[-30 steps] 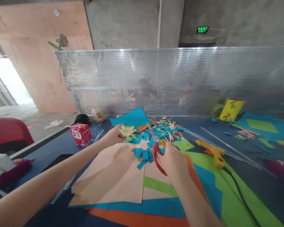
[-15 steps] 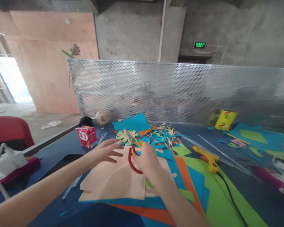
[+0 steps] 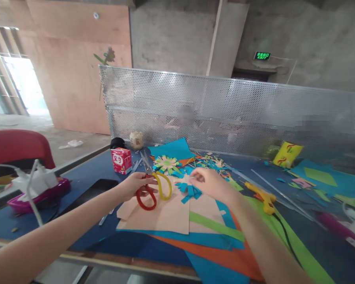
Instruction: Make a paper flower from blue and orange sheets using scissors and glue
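Note:
My left hand (image 3: 135, 186) grips scissors (image 3: 169, 189) by their red and yellow handles; the blades point away from me and stand apart. With its fingertips pinched, my right hand (image 3: 211, 184) holds a blue fringed flower piece (image 3: 191, 192) over the stacked sheets. The fingers partly cover its pale centre. Under both hands lies a pale pink sheet (image 3: 159, 217) on blue and orange ones. A layered flower (image 3: 166, 163) in pale, green and blue rests just beyond the hands.
Cut scraps (image 3: 211, 161) are heaped behind the right hand. A yellow glue gun (image 3: 263, 198) with a black cord lies at right, near a yellow roll (image 3: 287, 154). On the left are a red box (image 3: 121, 161), a dark flat tray (image 3: 88, 195) and a power strip (image 3: 62, 189).
The scissors have passed from my right hand to my left, moving leftward. My right hand has moved right and now holds the blue flower piece. The camera view has shifted.

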`<control>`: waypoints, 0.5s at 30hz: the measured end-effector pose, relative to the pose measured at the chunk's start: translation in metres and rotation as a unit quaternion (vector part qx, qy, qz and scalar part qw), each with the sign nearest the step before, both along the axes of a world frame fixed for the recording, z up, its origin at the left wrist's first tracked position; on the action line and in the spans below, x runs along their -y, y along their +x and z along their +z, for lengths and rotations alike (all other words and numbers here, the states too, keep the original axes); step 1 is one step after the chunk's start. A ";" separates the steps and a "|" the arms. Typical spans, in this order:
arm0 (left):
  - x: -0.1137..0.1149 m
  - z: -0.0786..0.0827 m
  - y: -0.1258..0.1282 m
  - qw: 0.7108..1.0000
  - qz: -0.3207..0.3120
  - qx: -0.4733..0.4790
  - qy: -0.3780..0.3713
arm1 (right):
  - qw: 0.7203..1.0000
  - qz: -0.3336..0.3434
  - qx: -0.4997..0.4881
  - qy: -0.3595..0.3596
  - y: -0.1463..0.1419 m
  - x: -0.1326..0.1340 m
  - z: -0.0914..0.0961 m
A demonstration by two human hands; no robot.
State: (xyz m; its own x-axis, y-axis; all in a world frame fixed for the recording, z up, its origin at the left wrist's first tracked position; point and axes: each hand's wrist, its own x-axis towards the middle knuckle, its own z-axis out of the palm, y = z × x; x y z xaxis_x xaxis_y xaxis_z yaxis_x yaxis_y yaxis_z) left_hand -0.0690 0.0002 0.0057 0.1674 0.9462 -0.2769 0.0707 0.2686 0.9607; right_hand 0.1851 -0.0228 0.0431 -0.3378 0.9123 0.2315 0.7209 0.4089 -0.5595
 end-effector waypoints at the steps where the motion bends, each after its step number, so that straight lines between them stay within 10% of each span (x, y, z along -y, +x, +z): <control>1: 0.002 -0.001 -0.004 1.000 -0.006 -0.012 -0.004 | 0.998 -0.024 0.058 -0.028 0.008 0.003 -0.006; 9: 0.012 -0.001 0.001 0.999 -0.005 -0.011 0.046 | 0.994 -0.072 0.058 -0.065 0.006 0.020 -0.044; 15: 0.016 0.013 0.060 0.989 0.017 0.098 0.110 | 0.995 -0.069 -0.018 0.076 -0.045 0.034 -0.039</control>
State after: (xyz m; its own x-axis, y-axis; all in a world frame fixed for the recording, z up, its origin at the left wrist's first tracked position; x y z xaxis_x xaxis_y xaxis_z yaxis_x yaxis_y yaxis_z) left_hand -0.0085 -0.0154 0.0188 0.1648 0.9859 -0.0288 -0.1284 0.0504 0.9904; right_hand 0.1405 -0.0567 0.0041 -0.2003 0.9029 0.3802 0.7562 0.3892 -0.5259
